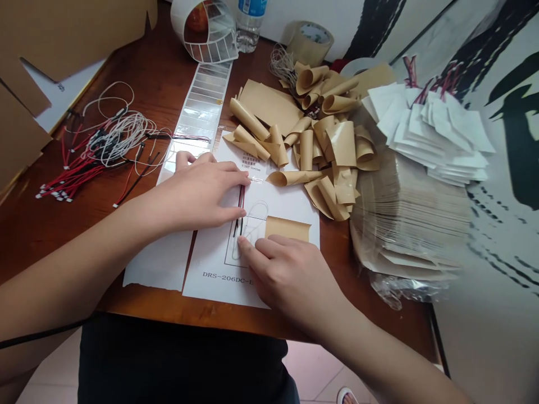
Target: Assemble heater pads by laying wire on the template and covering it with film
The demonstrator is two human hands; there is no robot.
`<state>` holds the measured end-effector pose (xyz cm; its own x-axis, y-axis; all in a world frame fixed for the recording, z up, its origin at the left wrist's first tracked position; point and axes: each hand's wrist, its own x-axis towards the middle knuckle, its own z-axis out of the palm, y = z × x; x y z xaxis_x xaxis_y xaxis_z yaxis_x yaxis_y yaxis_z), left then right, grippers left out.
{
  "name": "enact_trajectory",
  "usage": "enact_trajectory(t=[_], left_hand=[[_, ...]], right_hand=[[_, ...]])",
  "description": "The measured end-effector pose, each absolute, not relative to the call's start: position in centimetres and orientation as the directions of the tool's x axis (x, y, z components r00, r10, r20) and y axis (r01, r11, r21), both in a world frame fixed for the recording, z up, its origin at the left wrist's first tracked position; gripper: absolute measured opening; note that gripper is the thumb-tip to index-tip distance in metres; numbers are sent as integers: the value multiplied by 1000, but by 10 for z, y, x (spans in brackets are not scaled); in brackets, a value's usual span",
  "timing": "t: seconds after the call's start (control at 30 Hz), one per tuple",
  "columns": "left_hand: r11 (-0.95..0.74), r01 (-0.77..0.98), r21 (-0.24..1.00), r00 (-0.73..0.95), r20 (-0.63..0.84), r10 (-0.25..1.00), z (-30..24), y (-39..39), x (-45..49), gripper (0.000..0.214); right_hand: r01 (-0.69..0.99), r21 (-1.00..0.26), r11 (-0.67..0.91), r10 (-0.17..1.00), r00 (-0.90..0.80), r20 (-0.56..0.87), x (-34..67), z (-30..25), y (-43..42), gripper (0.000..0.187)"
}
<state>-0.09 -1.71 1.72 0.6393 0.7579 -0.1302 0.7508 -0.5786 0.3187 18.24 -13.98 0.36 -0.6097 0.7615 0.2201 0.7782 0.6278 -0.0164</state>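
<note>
A short cable [241, 197] with red and black strands lies on a printed white sheet [206, 283] marked "DRS-206DC". My left hand [202, 191] is open over the sheet, its fingers spread, with the index fingertip and thumb by the cable's upper part. My right hand [290, 269] has its index finger stretched to the cable's lower black end, apparently touching it. The other right fingers are curled and the thumb is hidden. A loop of thin white cord [259, 203] lies beside the cable, and a brown paper piece [286, 229] is partly under my right hand.
To the left is a tangle of red-and-black cables and white cords [122, 137]. A label strip [202, 101] runs back to its roll [206, 33]. Curled brown papers [311, 146], stacked bags [415, 213], white tags [433, 129], tape [311, 42] and a bottle [250, 25] stand around.
</note>
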Motion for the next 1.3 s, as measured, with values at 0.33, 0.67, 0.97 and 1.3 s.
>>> enact_trajectory(t=[0.33,0.67,0.97,1.3], left_hand=[[-581,742,335,632,-59,773,8,-14,1,41],[-572,727,380,635,-55,770,7,-10,-2,38],[-549,726,413,629,-78,773,6,-5,-4,44],[-562,720,408,636,-61,769,8,-7,-3,31]], right_hand=[[811,-143,567,812,-523,258,182,0,-136,25],[817,-168,552,826,-507,248,179,-8,-128,35],[796,-270,542,835,-475,279,177,-5,-129,27],[842,-397,366,925,-281,256,191,-5,-118,27]])
